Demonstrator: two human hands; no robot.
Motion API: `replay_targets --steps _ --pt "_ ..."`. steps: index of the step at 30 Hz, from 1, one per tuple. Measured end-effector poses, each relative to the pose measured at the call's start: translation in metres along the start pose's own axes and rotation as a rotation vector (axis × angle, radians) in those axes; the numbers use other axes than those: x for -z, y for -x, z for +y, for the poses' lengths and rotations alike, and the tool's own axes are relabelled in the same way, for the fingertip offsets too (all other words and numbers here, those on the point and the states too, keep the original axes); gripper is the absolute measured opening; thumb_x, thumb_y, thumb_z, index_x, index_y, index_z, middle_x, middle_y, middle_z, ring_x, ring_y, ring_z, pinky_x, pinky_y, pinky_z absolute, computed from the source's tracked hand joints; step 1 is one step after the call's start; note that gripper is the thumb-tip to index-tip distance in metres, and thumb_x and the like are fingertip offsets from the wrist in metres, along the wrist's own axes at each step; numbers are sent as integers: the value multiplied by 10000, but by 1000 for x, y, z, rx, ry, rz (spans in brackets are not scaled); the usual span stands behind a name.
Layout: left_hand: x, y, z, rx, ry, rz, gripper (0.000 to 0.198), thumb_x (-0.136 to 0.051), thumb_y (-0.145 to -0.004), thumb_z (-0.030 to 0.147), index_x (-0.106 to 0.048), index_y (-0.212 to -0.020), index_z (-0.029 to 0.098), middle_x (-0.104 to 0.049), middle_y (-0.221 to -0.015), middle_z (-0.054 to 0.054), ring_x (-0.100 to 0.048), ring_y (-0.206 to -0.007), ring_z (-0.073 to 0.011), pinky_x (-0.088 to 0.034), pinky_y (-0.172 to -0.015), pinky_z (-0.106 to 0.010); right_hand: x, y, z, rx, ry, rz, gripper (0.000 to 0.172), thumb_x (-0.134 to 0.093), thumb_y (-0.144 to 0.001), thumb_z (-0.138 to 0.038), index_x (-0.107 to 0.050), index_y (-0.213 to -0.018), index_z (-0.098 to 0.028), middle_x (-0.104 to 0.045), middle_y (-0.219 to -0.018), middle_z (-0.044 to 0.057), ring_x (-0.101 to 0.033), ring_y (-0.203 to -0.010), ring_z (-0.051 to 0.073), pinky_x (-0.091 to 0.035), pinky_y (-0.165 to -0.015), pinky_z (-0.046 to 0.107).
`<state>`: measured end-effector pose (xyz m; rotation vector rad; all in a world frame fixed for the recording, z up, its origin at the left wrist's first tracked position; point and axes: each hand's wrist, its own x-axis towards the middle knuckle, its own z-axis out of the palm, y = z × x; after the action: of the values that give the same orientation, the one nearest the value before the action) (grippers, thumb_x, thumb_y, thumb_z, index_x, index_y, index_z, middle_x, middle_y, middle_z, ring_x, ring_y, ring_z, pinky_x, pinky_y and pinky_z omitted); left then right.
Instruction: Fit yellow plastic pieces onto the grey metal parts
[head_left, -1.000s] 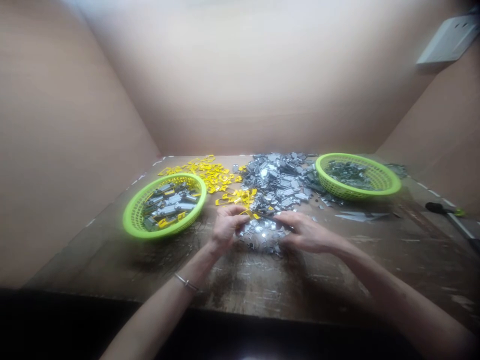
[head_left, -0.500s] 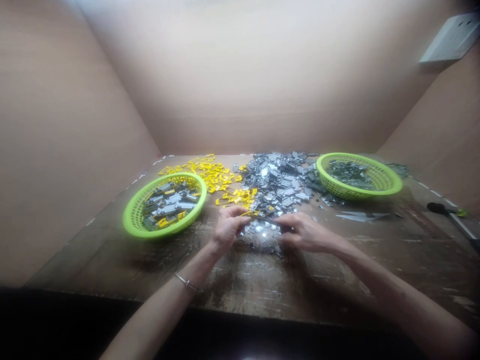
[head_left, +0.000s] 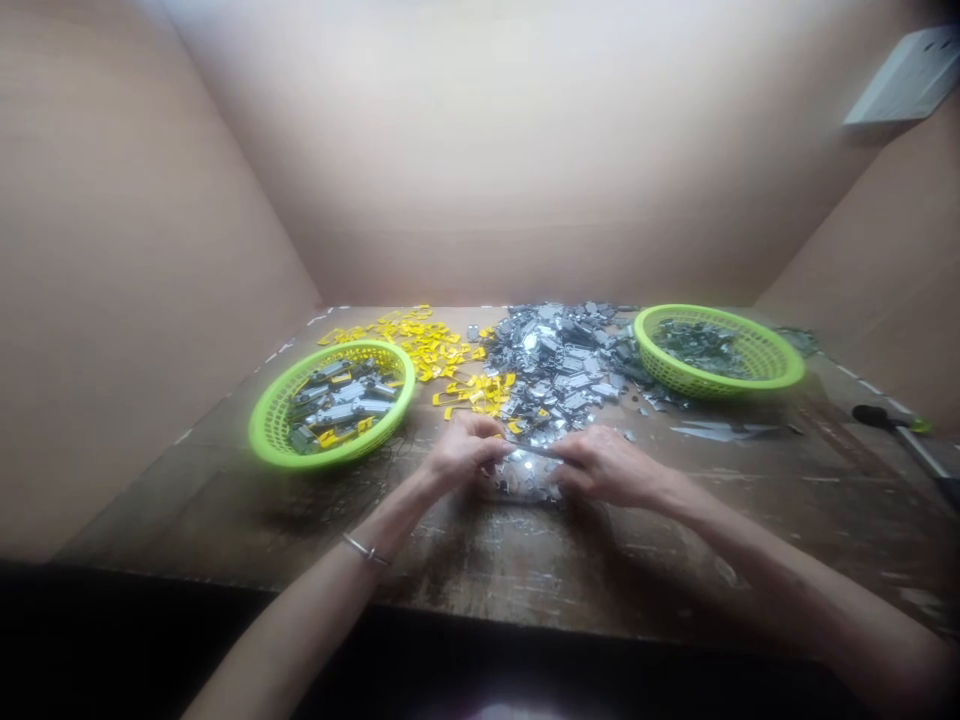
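Left hand [head_left: 461, 452] and right hand [head_left: 607, 466] have just closed in, both sets of fingers pinching a thin grey metal strip [head_left: 536, 451] above a shiny silver scrap pile [head_left: 525, 480].

Quick layout of the bench [head_left: 480, 570], from where I'm sitting: one basket [head_left: 259, 430] sits around 10 o'clock with metal parts [head_left: 334, 408] in it, and another basket [head_left: 675, 375] sits around 2 o'clock, also filled. Between them at 12 there's a big metal heap [head_left: 555, 365], with a clip pile [head_left: 424, 335] just left of it and a small heap [head_left: 525, 485] just in front, and a tool [head_left: 892, 420] lies out at 3 o'clock.
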<state>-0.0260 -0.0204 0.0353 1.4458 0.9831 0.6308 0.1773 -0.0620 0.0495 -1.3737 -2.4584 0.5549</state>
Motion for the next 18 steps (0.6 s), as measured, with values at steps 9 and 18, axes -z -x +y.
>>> replay_targets --steps 9,18 --pt "-7 3 -12 -29 -25 113 148 -585 -544 246 -527 -501 117 -451 -398 27 -356 -347 -46 -245 -356 -175 -8 1 0 60 -25 -54 189 -445 -729 -287 -614 -762 -208 -569 -605 -10 -446 -535 80 -300 -541 184" --pt "-11 3 -9 -80 -97 139 144 -569 -554 244 -522 -486 126 -436 -397 31 -347 -369 -51 -242 -379 -182 -11 1 -1 35 -24 -12 186 -459 -726 -297 -610 -722 -189 -571 -605 -3 -437 -520 77 -303 -538 191"
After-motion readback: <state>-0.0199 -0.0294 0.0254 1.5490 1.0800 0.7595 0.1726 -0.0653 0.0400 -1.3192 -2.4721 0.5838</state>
